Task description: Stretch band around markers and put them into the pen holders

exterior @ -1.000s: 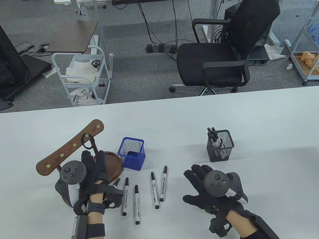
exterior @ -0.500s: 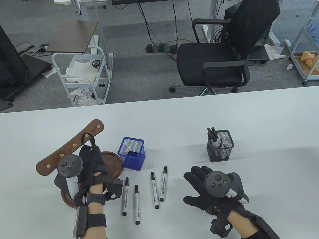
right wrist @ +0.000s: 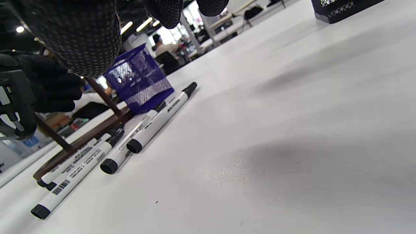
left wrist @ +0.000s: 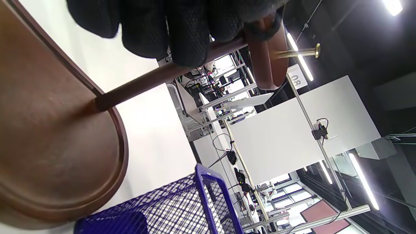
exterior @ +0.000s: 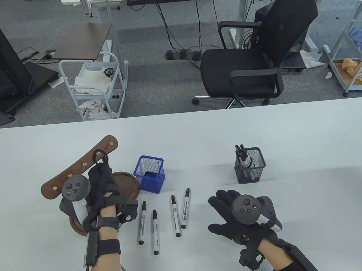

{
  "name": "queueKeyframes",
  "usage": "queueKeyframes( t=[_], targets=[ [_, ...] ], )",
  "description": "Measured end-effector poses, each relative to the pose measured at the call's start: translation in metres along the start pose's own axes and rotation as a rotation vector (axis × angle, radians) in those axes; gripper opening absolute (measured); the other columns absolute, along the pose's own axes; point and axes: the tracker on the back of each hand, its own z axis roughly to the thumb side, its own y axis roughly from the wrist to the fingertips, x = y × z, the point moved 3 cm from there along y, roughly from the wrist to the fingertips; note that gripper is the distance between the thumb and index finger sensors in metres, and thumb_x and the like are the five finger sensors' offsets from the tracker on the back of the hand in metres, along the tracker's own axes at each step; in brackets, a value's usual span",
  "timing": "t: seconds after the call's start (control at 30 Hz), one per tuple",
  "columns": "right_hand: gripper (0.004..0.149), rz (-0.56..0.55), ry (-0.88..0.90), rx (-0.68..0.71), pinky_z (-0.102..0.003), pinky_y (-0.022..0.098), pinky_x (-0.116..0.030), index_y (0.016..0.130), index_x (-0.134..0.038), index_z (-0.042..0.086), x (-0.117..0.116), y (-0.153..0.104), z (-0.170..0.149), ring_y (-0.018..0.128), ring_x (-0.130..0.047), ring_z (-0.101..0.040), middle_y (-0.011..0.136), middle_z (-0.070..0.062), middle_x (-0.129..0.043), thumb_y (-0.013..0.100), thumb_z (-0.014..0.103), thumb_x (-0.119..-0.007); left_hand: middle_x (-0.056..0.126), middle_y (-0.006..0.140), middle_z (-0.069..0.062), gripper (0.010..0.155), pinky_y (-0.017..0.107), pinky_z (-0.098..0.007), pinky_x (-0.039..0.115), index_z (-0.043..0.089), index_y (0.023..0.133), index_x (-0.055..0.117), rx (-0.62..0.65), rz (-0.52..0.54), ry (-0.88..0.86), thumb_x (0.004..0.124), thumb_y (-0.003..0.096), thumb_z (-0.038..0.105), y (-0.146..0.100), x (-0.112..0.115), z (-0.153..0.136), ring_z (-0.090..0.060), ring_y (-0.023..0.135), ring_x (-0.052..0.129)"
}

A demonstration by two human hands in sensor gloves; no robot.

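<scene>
A black band (exterior: 101,156) hangs on a brass peg of the wooden rack (exterior: 75,170). My left hand (exterior: 100,170) is bunched just below the peg and pinches the band's lower end. In the left wrist view my fingers (left wrist: 182,32) curl over the rack's post beside the band (left wrist: 267,28). Several white markers (exterior: 155,231) lie loose on the table between my hands. My right hand (exterior: 222,202) rests flat on the table with its fingers spread and holds nothing. The blue mesh holder (exterior: 149,174) stands beside the rack. The black mesh holder (exterior: 250,166) has a bundle of markers (exterior: 242,157) in it.
The rack's round wooden base (exterior: 127,186) sits under my left wrist, close to the blue holder (left wrist: 182,204). The white table (exterior: 313,148) ends at its far edge, with an office chair (exterior: 256,54) and a white cart (exterior: 94,86) behind.
My left hand has moved up from beside the base to the hanging band and closed its fingers on it. The right hand has stayed flat.
</scene>
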Motion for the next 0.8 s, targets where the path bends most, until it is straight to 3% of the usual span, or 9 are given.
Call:
queueKeyframes(
  t=[0.4, 0.8],
  targets=[
    [0.081, 0.015, -0.001, -0.008, -0.072, 0.073, -0.019, 0.112, -0.049, 0.024, -0.002, 0.001, 0.0, 0.11, -0.022, -0.045, 0.126, -0.015, -0.033, 0.045, 0.051, -0.087, 0.081, 0.102, -0.016, 0.041, 0.072, -0.068, 0.059, 0.01, 0.099, 0.061, 0.022, -0.003, -0.006, 0.06, 0.0632, 0.031, -0.004, -0.007, 0.002, -0.046, 0.098, 0.074],
    [0.081, 0.022, -0.003, -0.018, -0.072, 0.073, -0.019, 0.112, -0.049, 0.023, -0.002, 0.001, -0.002, 0.11, -0.022, -0.045, 0.126, -0.015, -0.033, 0.045, 0.051, -0.087, 0.082, 0.102, -0.015, 0.041, 0.072, -0.067, 0.059, 0.011, 0.099, 0.062, 0.108, -0.01, -0.016, 0.06, 0.0634, 0.031, -0.017, -0.014, 0.026, -0.046, 0.099, 0.073]
  ],
)
